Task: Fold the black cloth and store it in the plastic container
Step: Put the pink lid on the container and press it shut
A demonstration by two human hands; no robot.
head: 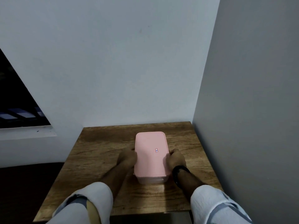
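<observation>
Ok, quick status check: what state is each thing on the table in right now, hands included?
plastic container: upright on the wooden table, contents not visible.
pink lid: on the container, covering it.
left hand: pressed against the lid's left edge.
right hand: gripping the lid's right edge, black band on the wrist.
black cloth: not in view; cannot tell whether it is inside.
wooden table: bears only the container.

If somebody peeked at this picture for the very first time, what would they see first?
The pink lid of the plastic container jumps out, sitting in the middle of the wooden table. The left hand and right hand press against its two long sides, and a black band wraps the right wrist. No black cloth shows anywhere.
</observation>
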